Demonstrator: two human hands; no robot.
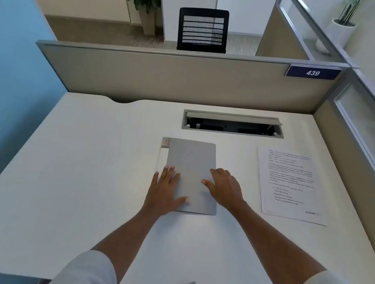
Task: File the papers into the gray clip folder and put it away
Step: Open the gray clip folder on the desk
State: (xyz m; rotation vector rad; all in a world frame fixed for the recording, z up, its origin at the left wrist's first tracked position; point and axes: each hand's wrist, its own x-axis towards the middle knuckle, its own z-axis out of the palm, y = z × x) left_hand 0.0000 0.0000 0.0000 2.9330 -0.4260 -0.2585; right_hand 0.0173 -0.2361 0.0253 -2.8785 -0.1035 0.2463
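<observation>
The gray clip folder (191, 162) lies closed and flat in the middle of the white desk (78, 166). A small label shows at its top left corner. My left hand (164, 189) rests flat on the folder's lower left edge, fingers spread, thumb on the cover. My right hand (224, 188) lies on the folder's right edge, fingers curled over it. The papers (291, 185), a stack of printed sheets, lie to the right of the folder, apart from both hands.
An open cable tray (233, 124) is set into the desk behind the folder. Beige partition walls (176, 79) close off the back and right sides. A blue wall (11, 70) stands at the left. Beyond the partition are a black chair (202, 30) and potted plants.
</observation>
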